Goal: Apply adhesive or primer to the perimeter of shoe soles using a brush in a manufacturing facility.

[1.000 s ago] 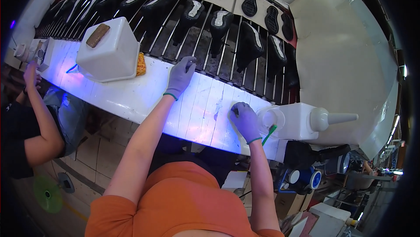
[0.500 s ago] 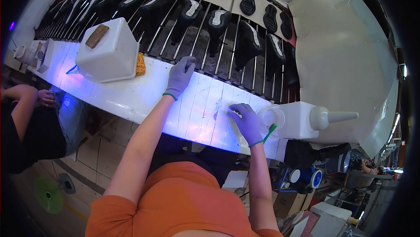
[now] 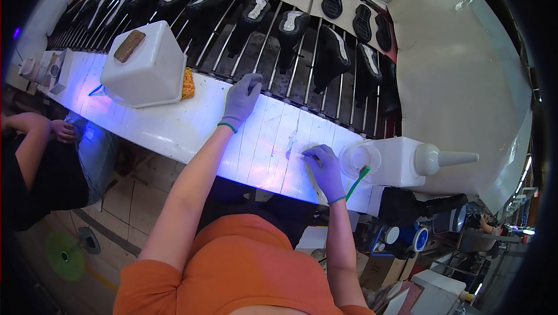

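Observation:
My left hand [image 3: 241,102], in a thin pale glove with a green cuff, rests at the far edge of the white ledge [image 3: 267,158] beside the rollers. Its fingers are curled in, and nothing shows in them. Over the ledge to the right is my gloved right hand [image 3: 325,172], its fingers loosely bent with no held thing visible. Close to its right stands a clear round cup [image 3: 360,159], with a green handle [image 3: 358,181] slanting from it toward my wrist. A white bottle with a long nozzle [image 3: 427,159] lies on its side behind the cup.
Black shoe uppers [image 3: 250,21] with pale strips underneath lie upside down on the roller conveyor [image 3: 261,53]. Black soles [image 3: 332,1] line the shelf beyond. At left stands a white box-like container [image 3: 142,70] with a brown block [image 3: 129,46] on it. Another person's arm [image 3: 35,140] shows at left.
My right hand has dipped slightly and its thumb sits nearer the fingertips. My left hand stays nearly still, and the shoes on the rollers keep their places.

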Demonstrator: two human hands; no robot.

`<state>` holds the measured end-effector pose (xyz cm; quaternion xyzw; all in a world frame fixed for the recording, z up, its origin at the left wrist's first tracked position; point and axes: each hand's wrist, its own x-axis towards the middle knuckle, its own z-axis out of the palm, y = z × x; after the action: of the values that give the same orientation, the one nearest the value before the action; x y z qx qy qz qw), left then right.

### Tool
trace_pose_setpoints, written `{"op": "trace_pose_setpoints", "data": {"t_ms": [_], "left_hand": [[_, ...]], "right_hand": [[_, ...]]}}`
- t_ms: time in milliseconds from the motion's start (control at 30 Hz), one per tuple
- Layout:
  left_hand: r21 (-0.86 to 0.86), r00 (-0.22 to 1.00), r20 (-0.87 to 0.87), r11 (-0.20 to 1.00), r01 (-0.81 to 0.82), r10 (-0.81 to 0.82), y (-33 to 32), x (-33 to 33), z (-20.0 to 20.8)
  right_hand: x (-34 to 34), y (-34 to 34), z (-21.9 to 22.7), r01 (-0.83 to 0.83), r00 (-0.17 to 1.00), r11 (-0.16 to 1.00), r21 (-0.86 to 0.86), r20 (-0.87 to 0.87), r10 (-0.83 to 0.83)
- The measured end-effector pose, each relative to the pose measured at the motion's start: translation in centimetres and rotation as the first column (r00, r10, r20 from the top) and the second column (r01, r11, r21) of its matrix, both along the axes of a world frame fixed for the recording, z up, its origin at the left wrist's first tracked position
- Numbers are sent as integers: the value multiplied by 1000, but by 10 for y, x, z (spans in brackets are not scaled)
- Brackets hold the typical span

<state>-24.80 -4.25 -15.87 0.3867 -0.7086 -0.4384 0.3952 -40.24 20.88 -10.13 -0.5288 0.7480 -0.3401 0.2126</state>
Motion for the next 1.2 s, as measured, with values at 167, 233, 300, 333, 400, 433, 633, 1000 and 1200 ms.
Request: {"op": "trace_pose_setpoints", "data": {"t_ms": [167, 233, 300, 333, 400, 433, 633, 1000, 1200], "left_hand": [[-18, 1000, 0, 1000, 6, -6, -1, 0, -4], [-3, 1000, 9, 1000, 11, -11, 0, 0, -2], [13, 1000, 18, 1000, 19, -20, 1, 0, -1], [-3, 1000, 18, 1000, 15, -15, 0, 0, -1], [-13, 1000, 17, 1000, 22, -21, 1, 0, 1], [-6, 1000, 12, 1000, 25, -24, 1, -1, 2], [7, 1000, 12, 1000, 26, -26, 2, -2, 3], [-10, 1000, 20, 1000, 9, -8, 2, -4, -3], [6, 1000, 25, 1000, 17, -17, 3, -4, -1]], "right_hand": [[4, 37, 18, 83, 995, 993, 85, 42, -87], [9, 56, 27, 85, 996, 964, 253, -8, -86], [15, 68, 38, 104, 994, 950, 296, -3, -108], [18, 72, 41, 117, 992, 936, 333, 0, -124], [23, 80, 38, 149, 986, 938, 313, 21, -163], [25, 84, 34, 226, 951, 928, 296, 141, -276], [40, 84, 27, 400, 790, 889, 224, 408, -458], [33, 97, 32, 547, 679, 823, 151, 496, -542], [50, 81, 49, 486, 548, 852, 196, 690, -472]]}}
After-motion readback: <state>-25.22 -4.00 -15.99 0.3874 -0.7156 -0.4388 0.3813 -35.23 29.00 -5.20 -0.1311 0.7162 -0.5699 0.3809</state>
